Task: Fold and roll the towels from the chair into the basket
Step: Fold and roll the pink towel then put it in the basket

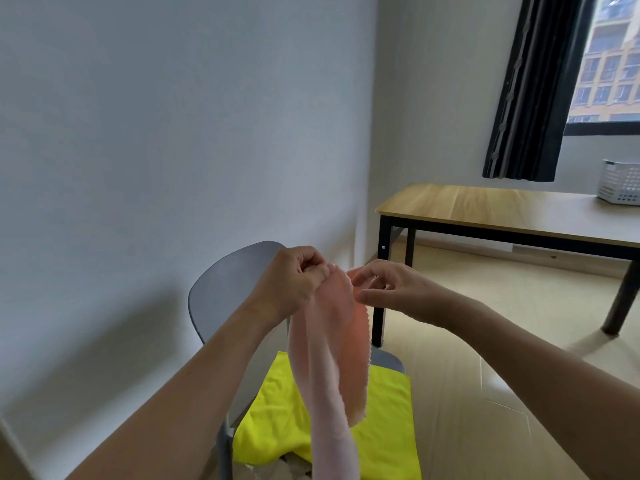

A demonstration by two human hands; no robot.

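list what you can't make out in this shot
Head view only:
- Basket: cut off by the right edge; contents hidden behind its wall.
- Pink towel: lower end leaves the bottom edge.
- Yellow towel: partly hidden behind the pink towel.
- Chair: seat covered by towels, back partly behind the left hand.

Table (485, 206): wooden top, black legs, off to your right.
Curtain (530, 98): dark, hanging beside your window (609, 60).
Wall (173, 116): plain white.
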